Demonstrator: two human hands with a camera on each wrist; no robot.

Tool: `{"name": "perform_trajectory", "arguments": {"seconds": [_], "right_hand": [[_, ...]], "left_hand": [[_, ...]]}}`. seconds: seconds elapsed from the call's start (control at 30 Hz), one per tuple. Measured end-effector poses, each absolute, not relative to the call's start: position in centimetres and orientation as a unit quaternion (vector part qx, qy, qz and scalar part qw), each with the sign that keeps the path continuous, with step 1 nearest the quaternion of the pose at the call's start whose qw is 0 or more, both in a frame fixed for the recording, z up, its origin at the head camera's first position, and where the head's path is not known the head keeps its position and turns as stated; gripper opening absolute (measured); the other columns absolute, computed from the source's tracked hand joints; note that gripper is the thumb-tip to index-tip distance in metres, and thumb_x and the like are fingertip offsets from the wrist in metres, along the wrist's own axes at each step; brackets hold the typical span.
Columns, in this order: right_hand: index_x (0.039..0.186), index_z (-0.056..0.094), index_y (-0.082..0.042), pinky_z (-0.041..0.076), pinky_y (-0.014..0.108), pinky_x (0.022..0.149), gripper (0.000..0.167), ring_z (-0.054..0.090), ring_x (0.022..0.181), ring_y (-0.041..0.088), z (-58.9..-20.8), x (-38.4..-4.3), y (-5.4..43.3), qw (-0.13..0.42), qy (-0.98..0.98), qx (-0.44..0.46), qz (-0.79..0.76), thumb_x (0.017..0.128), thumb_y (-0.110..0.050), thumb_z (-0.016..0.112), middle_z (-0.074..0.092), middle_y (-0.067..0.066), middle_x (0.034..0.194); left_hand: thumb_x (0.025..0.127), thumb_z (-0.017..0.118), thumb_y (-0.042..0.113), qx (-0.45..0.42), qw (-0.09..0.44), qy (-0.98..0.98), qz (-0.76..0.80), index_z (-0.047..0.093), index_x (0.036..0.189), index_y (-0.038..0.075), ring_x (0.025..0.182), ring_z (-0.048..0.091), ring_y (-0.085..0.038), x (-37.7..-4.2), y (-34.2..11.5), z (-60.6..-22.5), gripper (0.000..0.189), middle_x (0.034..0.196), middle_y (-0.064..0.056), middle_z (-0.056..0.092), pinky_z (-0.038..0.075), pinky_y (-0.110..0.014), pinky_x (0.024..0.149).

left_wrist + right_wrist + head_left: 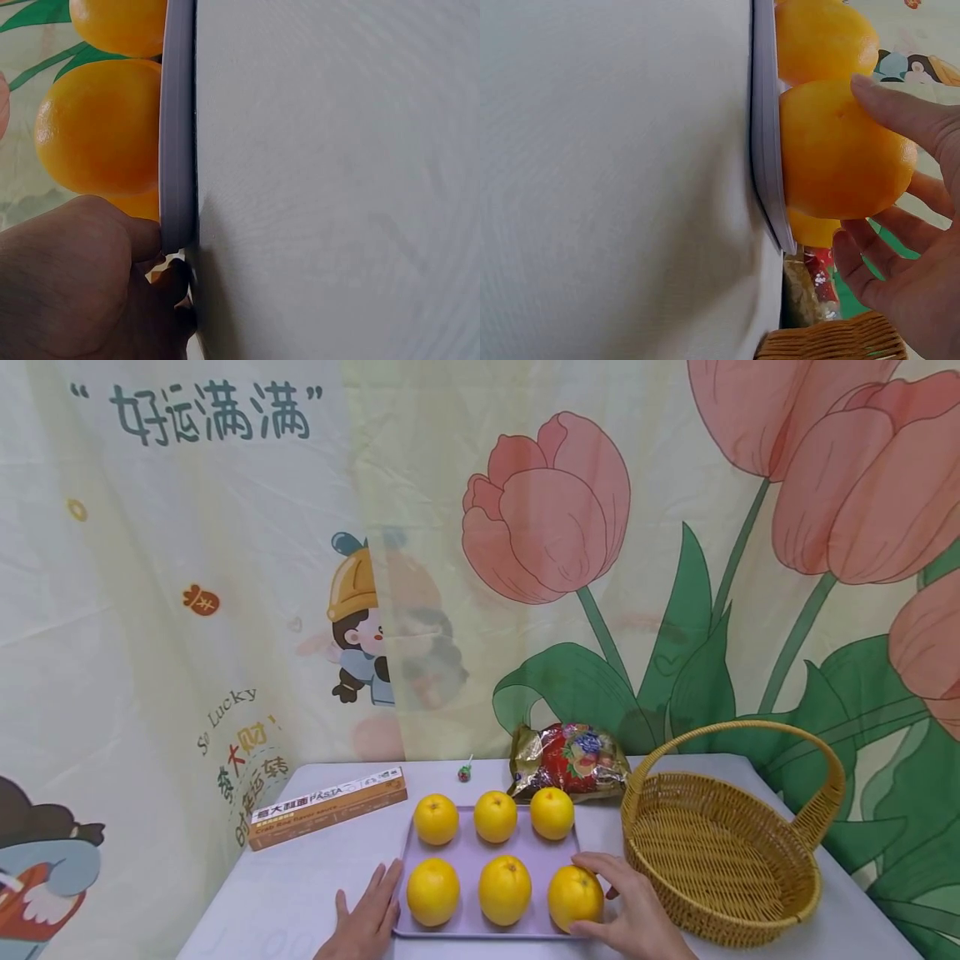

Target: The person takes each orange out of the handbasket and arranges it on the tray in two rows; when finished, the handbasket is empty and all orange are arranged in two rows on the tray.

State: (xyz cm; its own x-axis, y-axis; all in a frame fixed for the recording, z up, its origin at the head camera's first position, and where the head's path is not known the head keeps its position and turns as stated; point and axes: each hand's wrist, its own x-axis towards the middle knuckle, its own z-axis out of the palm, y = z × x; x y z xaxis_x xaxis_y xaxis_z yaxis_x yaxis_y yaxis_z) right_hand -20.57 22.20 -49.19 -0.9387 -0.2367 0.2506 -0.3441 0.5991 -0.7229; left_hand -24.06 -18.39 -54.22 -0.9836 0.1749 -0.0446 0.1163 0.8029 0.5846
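A lilac tray (467, 893) bears several oranges in two rows of three. My right hand (633, 902) grips the front-right orange (575, 898), which sits on the tray. In the right wrist view, the thumb lies on one side of this orange (844, 154) and the fingers curl about the other. At the tray's left edge rests my left hand (363, 914), its fingers extended along the rim. The left wrist view has that thumb touching the tray's corner (178, 232), close to the front-left orange (101, 127).
Right of the tray stands a wicker basket (806, 893) with a tall handle. Behind the tray lie a shiny red and gold bag (570, 760) and a small green and red item (464, 772). A pasta box (330, 810) lies at the back left. A printed curtain (420, 460) hangs behind the table.
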Motion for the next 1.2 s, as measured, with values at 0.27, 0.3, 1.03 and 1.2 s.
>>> {"name": "perform_trajectory", "arguments": {"seconds": [0.27,0.3,1.03,1.2], "right_hand": [[0.142,0.066,-0.004,0.06,0.025,0.081,0.081,0.067,0.111,0.031,-49.0,-20.7,22.4,0.039,-0.894,0.163,0.416,0.074,-0.031,0.101,0.071,0.014,0.136],[0.142,0.066,-0.003,0.061,0.025,0.081,0.082,0.067,0.11,0.03,-49.0,-20.7,22.5,0.038,-0.893,0.164,0.418,0.074,-0.031,0.101,0.071,0.014,0.136],[0.147,0.063,-0.01,0.059,0.043,0.107,0.079,0.064,0.134,0.035,-47.0,-19.7,20.9,0.169,-0.853,0.124,0.477,0.079,-0.028,0.099,0.069,0.009,0.146],[0.148,0.061,-0.004,0.053,0.025,0.109,0.076,0.064,0.134,0.037,-44.4,-19.8,20.5,0.226,-0.818,0.185,0.496,0.081,-0.014,0.097,0.068,0.014,0.145]], "left_hand": [[0.109,0.057,0.019,0.076,0.044,0.946,0.311,0.04,0.164,0.001,0.159,0.025,-0.052,-24.5,-19.0,-54.7,0.06,0.168,-0.026,0.041,-0.016,-0.087,0.113],[0.109,0.058,0.019,0.077,0.044,0.946,0.312,0.04,0.164,0.001,0.159,0.025,-0.052,-24.5,-19.1,-54.8,0.06,0.168,-0.026,0.041,-0.016,-0.087,0.113],[0.112,0.055,0.026,0.08,0.052,0.945,0.313,0.041,0.163,0.0,0.158,0.025,-0.053,-23.4,-18.1,-53.2,0.059,0.167,-0.027,0.04,-0.015,-0.087,0.114],[0.111,0.057,0.022,0.066,0.075,0.943,0.318,0.04,0.164,0.001,0.16,0.022,-0.053,-23.1,-17.7,-52.0,0.06,0.169,-0.027,0.039,-0.016,-0.086,0.114]]}}
